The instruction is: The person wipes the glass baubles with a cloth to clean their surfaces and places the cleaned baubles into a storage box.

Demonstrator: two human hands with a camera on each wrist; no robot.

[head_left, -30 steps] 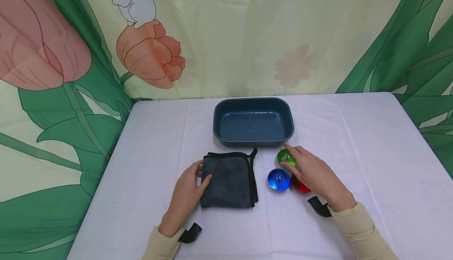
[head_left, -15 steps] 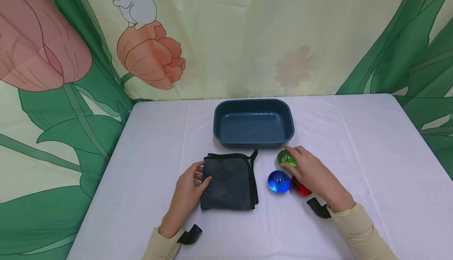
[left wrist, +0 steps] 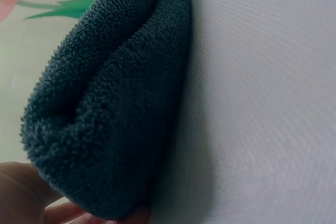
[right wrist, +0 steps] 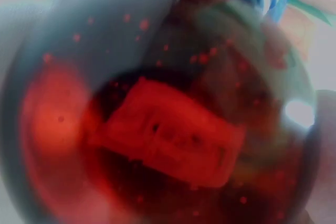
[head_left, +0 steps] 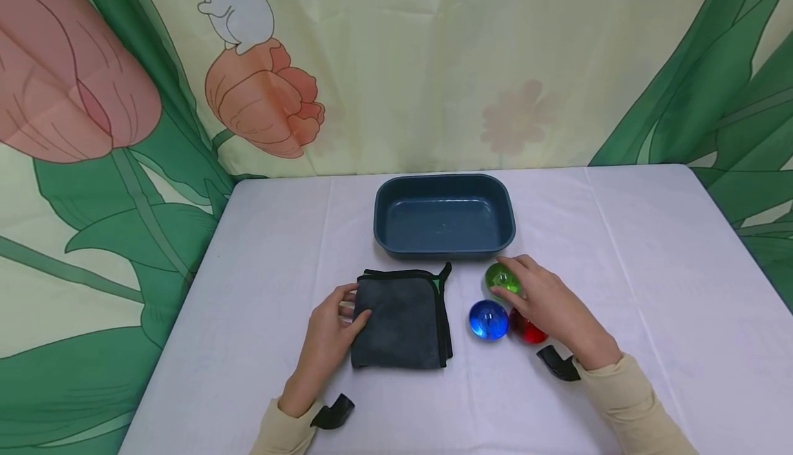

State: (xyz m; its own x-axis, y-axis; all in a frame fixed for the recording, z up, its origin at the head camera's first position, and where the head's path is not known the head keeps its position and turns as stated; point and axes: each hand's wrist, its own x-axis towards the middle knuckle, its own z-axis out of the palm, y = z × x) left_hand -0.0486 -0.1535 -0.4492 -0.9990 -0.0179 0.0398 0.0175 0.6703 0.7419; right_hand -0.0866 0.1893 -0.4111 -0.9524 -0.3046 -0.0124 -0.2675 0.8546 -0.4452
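Note:
A folded dark grey-blue towel [head_left: 399,321] with black edging and a small corner loop lies on the table. My left hand [head_left: 327,331] grips its left edge, thumb on top and fingers along the side; the left wrist view shows the thick terry fold [left wrist: 121,93] close up. Clear balls sit to the right. My right hand [head_left: 551,300] holds the green ball [head_left: 500,277] between thumb and fingers. Just nearer are the blue ball [head_left: 488,319] and the red ball [head_left: 526,327], partly under that hand. The red ball [right wrist: 168,145] fills the right wrist view, a reddish blocky shape inside.
A dark blue rectangular basin [head_left: 443,248] stands behind the towel and balls. White cloth covers the table [head_left: 260,255]. A printed curtain [head_left: 403,62] with flowers and a rabbit hangs behind its back edge.
Both hands stay in place on the towel and the green ball. The whole head view has shifted down by a few pixels.

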